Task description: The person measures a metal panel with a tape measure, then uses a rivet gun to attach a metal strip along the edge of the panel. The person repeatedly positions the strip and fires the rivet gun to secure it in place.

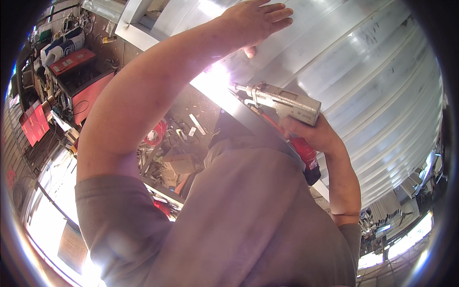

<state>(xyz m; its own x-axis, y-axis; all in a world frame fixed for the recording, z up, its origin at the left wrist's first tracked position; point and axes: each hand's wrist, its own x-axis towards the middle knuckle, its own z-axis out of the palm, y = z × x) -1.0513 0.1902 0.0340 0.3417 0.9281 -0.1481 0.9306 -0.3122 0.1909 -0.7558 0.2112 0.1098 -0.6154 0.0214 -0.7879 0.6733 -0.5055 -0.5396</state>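
Note:
My right hand (pixel 311 134) is wrapped round the grip of a silver-grey welding gun (pixel 291 101). Its thin nozzle points left at the edge of the metal frame (pixel 239 112). Just off the nozzle tip a white-violet glare (pixel 217 76) washes out part of that edge. My left hand (pixel 256 26) stretches out over the ribbed silver metal panel (pixel 344 57), fingers apart and nothing in them; whether it touches the panel I cannot tell. Below my right hand sits a red and black object (pixel 306 153), partly hidden, its kind unclear.
On the far left stands a red and black machine box (pixel 83 88), with clutter around it. Scraps, offcuts and a cardboard box (pixel 177 163) lie on the floor below the frame. Metal profiles (pixel 385 205) are stacked at the lower right.

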